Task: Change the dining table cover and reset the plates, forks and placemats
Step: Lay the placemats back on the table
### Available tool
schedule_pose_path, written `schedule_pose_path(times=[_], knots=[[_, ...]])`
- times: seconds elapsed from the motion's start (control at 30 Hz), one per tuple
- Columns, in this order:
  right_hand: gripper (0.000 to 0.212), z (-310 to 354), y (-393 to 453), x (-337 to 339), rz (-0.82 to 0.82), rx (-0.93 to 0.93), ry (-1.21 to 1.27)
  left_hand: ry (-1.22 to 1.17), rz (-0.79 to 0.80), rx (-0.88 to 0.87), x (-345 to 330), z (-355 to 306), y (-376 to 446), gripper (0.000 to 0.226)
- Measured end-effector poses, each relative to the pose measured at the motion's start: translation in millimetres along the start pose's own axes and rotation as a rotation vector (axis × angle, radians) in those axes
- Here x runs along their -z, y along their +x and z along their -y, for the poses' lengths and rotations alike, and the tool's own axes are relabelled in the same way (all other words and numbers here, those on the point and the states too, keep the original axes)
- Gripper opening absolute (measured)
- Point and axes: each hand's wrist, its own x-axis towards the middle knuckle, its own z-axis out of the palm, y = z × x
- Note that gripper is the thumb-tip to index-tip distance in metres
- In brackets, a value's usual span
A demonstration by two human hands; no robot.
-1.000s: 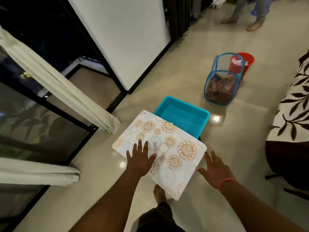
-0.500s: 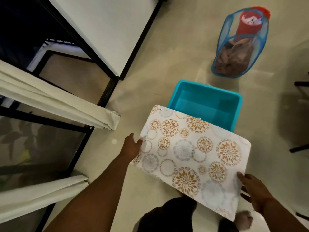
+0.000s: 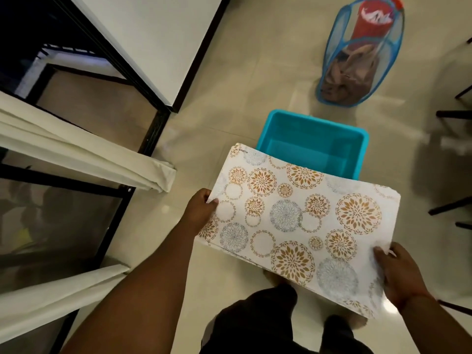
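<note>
I hold a folded white table cover [image 3: 293,215] printed with orange and grey floral circles, flat and level above the floor in front of me. My left hand [image 3: 200,212] grips its left edge, thumb on top. My right hand [image 3: 398,273] grips the near right corner, thumb on the printed side. The cover's far edge overlaps the near rim of a turquoise plastic tub [image 3: 314,141] standing on the tiled floor. No plates, forks or placemats are in view.
A blue mesh hamper [image 3: 360,54] holding brown cloth stands at the back right, a red bucket [image 3: 370,19] behind it. White curtains [image 3: 84,154] and dark window frames line the left. A white panel with a black frame [image 3: 158,37] stands behind. Dark chair legs [image 3: 452,113] show at right.
Both hands went from lying flat on the cover to gripping its edges. The cover is lifted and turned level. My view has tilted downward over the tub.
</note>
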Motion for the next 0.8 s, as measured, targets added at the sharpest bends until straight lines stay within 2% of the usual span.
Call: schedule_pose_path(times=[0.1,0.23,0.27,0.33,0.37,0.4,0.43,0.47,0.53,0.57,0.67,0.8], knots=[[0.017,25,-20,7,-0.006,0.080,0.014,-0.106,0.035,-0.068,7,-20,-21,0.003],[0.027,68,-44,33,-0.017,0.230,0.099,-0.160,0.085,-0.169,7,-62,-43,0.008],[0.039,81,-52,42,-0.008,0.261,0.126,-0.155,0.107,-0.211,4,-76,-47,0.009],[0.078,98,-61,73,0.008,0.269,0.194,-0.095,0.159,-0.308,-6,-106,-61,0.009],[0.090,102,-60,93,0.025,0.270,0.236,-0.053,0.183,-0.357,-15,-122,-71,0.009],[0.094,106,-61,112,0.045,0.296,0.272,-0.030,0.202,-0.398,-24,-136,-80,0.009],[0.088,107,-60,128,0.027,0.306,0.283,-0.030,0.213,-0.432,-32,-147,-87,0.009],[0.073,114,-69,145,-0.007,0.327,0.299,-0.041,0.220,-0.462,-45,-160,-98,0.010],[0.029,120,-77,177,-0.001,0.295,0.361,-0.085,0.225,-0.483,-68,-177,-116,0.014],[0.021,119,-78,202,0.005,0.275,0.376,-0.111,0.233,-0.495,-85,-189,-130,0.015],[0.023,110,-87,279,-0.002,0.272,0.427,-0.212,0.223,-0.487,-140,-215,-172,0.016],[0.033,88,-101,359,0.021,0.280,0.716,-0.261,0.125,-0.448,-215,-231,-229,0.017]])
